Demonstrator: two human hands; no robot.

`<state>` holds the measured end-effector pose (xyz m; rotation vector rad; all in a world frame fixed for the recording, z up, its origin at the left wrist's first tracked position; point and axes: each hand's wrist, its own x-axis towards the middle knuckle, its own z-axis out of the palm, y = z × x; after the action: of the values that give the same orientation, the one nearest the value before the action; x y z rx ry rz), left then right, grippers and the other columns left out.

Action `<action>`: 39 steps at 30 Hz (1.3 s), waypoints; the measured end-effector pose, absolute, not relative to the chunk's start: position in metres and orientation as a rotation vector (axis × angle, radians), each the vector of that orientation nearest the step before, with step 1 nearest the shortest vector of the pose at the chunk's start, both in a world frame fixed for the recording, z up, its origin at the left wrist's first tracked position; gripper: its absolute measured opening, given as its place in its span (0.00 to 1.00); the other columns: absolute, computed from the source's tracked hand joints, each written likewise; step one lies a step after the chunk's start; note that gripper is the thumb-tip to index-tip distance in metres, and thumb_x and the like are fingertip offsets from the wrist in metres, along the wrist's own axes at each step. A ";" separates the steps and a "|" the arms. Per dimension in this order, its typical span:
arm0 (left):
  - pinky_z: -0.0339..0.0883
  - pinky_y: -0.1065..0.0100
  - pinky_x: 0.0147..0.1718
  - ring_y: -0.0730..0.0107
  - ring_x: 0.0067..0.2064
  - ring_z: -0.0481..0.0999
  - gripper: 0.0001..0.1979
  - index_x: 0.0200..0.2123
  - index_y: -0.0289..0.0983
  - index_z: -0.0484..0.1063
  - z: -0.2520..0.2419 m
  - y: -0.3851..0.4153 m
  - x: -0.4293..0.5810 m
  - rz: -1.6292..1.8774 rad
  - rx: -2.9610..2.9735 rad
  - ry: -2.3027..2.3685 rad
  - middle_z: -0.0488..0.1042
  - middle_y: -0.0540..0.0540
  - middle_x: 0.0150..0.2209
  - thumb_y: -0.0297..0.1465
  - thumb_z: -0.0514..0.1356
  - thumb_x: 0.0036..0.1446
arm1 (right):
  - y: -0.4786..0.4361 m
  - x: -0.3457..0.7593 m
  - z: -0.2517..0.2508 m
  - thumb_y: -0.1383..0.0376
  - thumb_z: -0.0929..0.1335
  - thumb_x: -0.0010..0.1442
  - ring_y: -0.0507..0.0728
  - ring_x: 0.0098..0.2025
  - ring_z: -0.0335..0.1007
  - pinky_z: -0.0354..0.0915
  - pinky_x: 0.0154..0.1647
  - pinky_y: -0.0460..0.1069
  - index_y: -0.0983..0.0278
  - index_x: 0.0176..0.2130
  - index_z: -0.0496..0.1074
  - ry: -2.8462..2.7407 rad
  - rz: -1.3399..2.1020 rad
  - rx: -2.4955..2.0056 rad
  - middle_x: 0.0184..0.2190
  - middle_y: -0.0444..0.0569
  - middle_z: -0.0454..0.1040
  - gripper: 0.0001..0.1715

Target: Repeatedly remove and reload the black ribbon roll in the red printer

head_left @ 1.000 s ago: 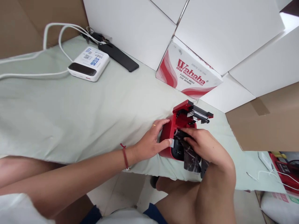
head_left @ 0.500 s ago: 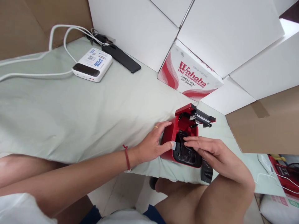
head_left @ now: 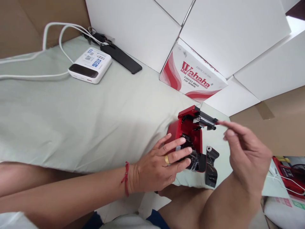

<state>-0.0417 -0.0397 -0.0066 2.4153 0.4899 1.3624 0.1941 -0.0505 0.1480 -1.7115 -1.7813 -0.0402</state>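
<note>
A red label printer [head_left: 173, 131] stands on the cloth with its lid [head_left: 188, 112] raised, showing a black and metal roller bar beneath the lid's edge. Inside lies shiny black film [head_left: 195, 160], partly covered by fingers. My left hand [head_left: 164, 162] is spread over the opening, fingers stretched across the film and the near rim; it grips nothing. At the lid's right corner, my right hand [head_left: 245, 148] has its index finger extended, the tip at or very close to the lid. To the printer's right is a roll of black ribbon [head_left: 212, 153], with a strip trailing toward the edge.
A white power bank [head_left: 91, 65] with white cables and a long black case [head_left: 121, 58] lie at the back left. Against the white wall leans a Wahaha carton [head_left: 193, 74]. Cardboard [head_left: 276, 127] stands on the right, above a red object [head_left: 288, 175].
My left hand has moved from the printer's side to over its opening. My right hand has left the inside and risen to the lid's corner, uncovering the ribbon roll.
</note>
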 end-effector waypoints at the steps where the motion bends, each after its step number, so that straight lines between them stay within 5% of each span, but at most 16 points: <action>1: 0.37 0.48 0.83 0.58 0.78 0.65 0.26 0.64 0.41 0.74 -0.005 -0.041 -0.042 1.374 2.431 0.459 0.81 0.44 0.65 0.22 0.60 0.64 | -0.047 0.194 0.145 0.57 0.69 0.75 0.61 0.53 0.82 0.76 0.61 0.60 0.54 0.63 0.80 -1.724 -0.173 -1.704 0.57 0.52 0.83 0.20; 4: 0.29 0.55 0.83 0.65 0.72 0.74 0.21 0.61 0.36 0.76 0.000 -0.044 -0.043 1.386 2.461 0.401 0.84 0.45 0.61 0.22 0.59 0.66 | -0.035 0.196 0.136 0.56 0.67 0.76 0.66 0.70 0.70 0.66 0.74 0.66 0.56 0.72 0.70 -1.879 -0.262 -1.693 0.68 0.55 0.75 0.29; 6: 0.32 0.57 0.83 0.66 0.69 0.77 0.19 0.60 0.36 0.77 0.003 -0.046 -0.043 1.394 2.483 0.404 0.85 0.46 0.60 0.23 0.59 0.67 | -0.031 0.197 0.134 0.56 0.67 0.77 0.65 0.73 0.68 0.66 0.74 0.65 0.57 0.74 0.66 -2.026 -0.213 -1.705 0.68 0.55 0.75 0.32; 17: 0.45 0.63 0.82 0.68 0.60 0.82 0.14 0.56 0.37 0.79 0.005 -0.044 -0.041 1.549 2.490 0.457 0.87 0.51 0.56 0.25 0.59 0.71 | -0.066 0.186 0.156 0.63 0.67 0.77 0.53 0.47 0.83 0.76 0.50 0.48 0.59 0.57 0.79 -2.332 -0.137 -1.696 0.48 0.46 0.86 0.14; 26: 0.49 0.61 0.81 0.66 0.59 0.81 0.13 0.55 0.35 0.80 0.002 -0.047 -0.037 1.594 2.442 0.468 0.87 0.50 0.56 0.24 0.59 0.72 | -0.069 0.178 0.147 0.64 0.62 0.77 0.53 0.26 0.82 0.71 0.25 0.48 0.62 0.50 0.84 -2.609 -0.256 -1.700 0.35 0.45 0.87 0.20; 33: 0.53 0.56 0.79 0.64 0.67 0.77 0.20 0.61 0.39 0.74 0.002 -0.041 -0.043 1.540 2.412 0.435 0.84 0.45 0.60 0.24 0.56 0.69 | -0.070 0.167 0.141 0.67 0.62 0.76 0.56 0.26 0.83 0.60 0.20 0.51 0.62 0.46 0.84 -2.651 -0.421 -1.719 0.34 0.45 0.87 0.21; 39: 0.62 0.49 0.75 0.55 0.72 0.69 0.33 0.71 0.37 0.60 -0.002 -0.028 -0.047 1.448 2.052 0.609 0.73 0.34 0.67 0.22 0.57 0.63 | -0.068 0.169 0.135 0.64 0.65 0.76 0.55 0.27 0.82 0.65 0.26 0.50 0.60 0.47 0.83 -2.423 -0.345 -1.849 0.32 0.42 0.86 0.15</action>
<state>-0.0474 -0.0282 -0.0017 2.0524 0.6091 1.4478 0.1692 -0.0675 0.1348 -1.8490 -2.4235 -0.3450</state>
